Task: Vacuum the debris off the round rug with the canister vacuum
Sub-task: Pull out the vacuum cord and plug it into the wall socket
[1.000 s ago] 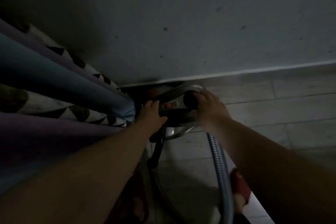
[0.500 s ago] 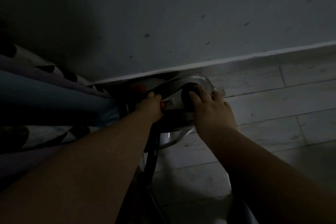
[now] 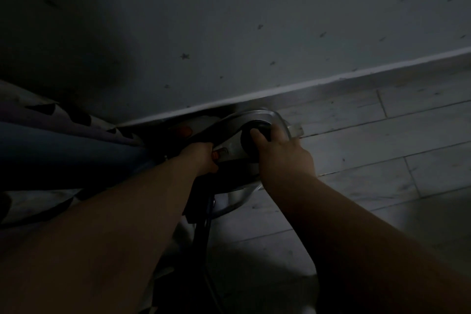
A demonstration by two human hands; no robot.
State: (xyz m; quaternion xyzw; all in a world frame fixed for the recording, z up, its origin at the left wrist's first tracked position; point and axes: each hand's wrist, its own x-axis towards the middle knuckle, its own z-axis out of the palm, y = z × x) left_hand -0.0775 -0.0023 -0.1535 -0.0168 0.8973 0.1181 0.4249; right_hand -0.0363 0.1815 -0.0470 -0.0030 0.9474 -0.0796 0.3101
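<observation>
Vacuum point(image 3: 257, 115): on floor point(image 3: 382, 140), against wall point(image 3: 254, 33), beside curtain point(image 3: 63, 140).
My left hand point(image 3: 201, 158): fingers wrapped round the vacuum's handle point(image 3: 204, 134).
My right hand point(image 3: 283, 155): fingers and thumb curled on its knob point(image 3: 245, 140).

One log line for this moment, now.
left hand: grips canister vacuum handle | right hand: holds black dial | rug: not in view
</observation>
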